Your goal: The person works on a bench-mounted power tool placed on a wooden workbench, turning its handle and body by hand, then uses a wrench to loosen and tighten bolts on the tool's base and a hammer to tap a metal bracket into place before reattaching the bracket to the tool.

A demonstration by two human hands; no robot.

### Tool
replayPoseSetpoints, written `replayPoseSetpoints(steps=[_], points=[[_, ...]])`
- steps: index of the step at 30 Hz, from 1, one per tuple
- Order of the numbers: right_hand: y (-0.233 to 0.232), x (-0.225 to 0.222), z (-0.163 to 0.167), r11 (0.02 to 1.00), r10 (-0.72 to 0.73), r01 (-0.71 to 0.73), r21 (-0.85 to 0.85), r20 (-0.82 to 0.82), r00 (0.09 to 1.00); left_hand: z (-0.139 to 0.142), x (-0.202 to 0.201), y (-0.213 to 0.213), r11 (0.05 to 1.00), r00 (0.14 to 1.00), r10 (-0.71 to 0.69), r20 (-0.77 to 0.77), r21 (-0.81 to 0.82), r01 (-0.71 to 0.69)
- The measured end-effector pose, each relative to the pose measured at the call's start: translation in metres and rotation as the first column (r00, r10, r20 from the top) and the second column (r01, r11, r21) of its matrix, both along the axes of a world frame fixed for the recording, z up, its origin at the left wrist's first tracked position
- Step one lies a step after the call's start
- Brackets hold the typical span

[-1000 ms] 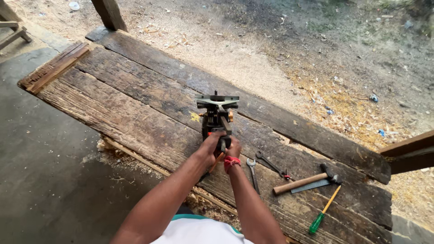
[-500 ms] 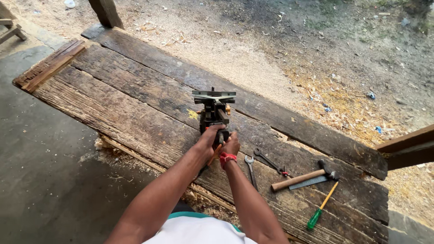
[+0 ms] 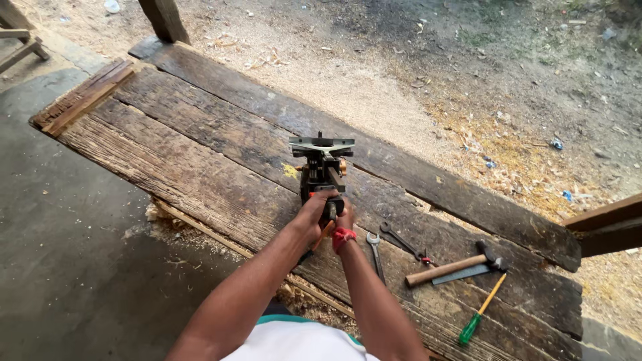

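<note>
A dark metal machine (image 3: 323, 164) with a flat grey top plate stands on a weathered plank bench (image 3: 200, 147). My left hand (image 3: 314, 215) wraps around the machine's near end. My right hand (image 3: 343, 217), with a red band at the wrist, grips the same near part from the right side, around a dark handle. Both hands press close together, so what lies between them is hidden.
To the right on the planks lie a spanner (image 3: 375, 254), a second wrench (image 3: 403, 241), a wooden-handled hammer (image 3: 451, 266), a flat metal blade (image 3: 465, 273) and a green-handled screwdriver (image 3: 479, 310). Sawdust covers the ground beyond. A wooden post (image 3: 164, 19) stands at the bench's far end.
The view has shifted slightly. Both hands stay clasped on the machine's near end, with no clear change in their grip.
</note>
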State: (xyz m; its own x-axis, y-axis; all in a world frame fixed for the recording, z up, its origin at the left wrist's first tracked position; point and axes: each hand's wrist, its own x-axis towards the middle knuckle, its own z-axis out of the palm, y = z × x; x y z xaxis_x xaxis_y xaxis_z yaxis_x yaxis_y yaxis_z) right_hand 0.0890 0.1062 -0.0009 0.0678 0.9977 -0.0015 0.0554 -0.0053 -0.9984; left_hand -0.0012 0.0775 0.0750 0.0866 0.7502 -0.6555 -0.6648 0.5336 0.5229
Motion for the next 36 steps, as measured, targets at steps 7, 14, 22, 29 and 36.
replayPoseSetpoints(steps=[7, 14, 22, 29, 36], points=[[0.003, 0.001, -0.001, 0.967, -0.208, 0.1, 0.233, 0.502, 0.84, -0.005, -0.001, 0.002, 0.996, 0.994, -0.084, 0.069, 0.033, 0.082], [0.008, 0.0, -0.002, 0.996, -0.071, 0.039, 0.081, 0.448, 0.891, -0.008, 0.0, 0.001, 0.995, 0.99, -0.068, 0.12, 0.08, 0.058], [0.003, 0.001, -0.004, 0.991, -0.041, -0.001, 0.136, 0.307, 0.951, -0.005, -0.002, 0.0, 0.999, 0.997, -0.035, 0.063, 0.037, 0.033], [0.005, 0.001, -0.004, 0.995, -0.082, 0.063, 0.076, 0.287, 0.954, -0.009, -0.003, 0.001, 0.997, 0.996, -0.079, 0.039, 0.015, 0.078], [0.007, 0.003, -0.005, 0.998, -0.059, 0.049, 0.036, 0.338, 0.939, -0.013, 0.004, -0.001, 0.998, 0.997, 0.023, 0.077, 0.055, -0.027]])
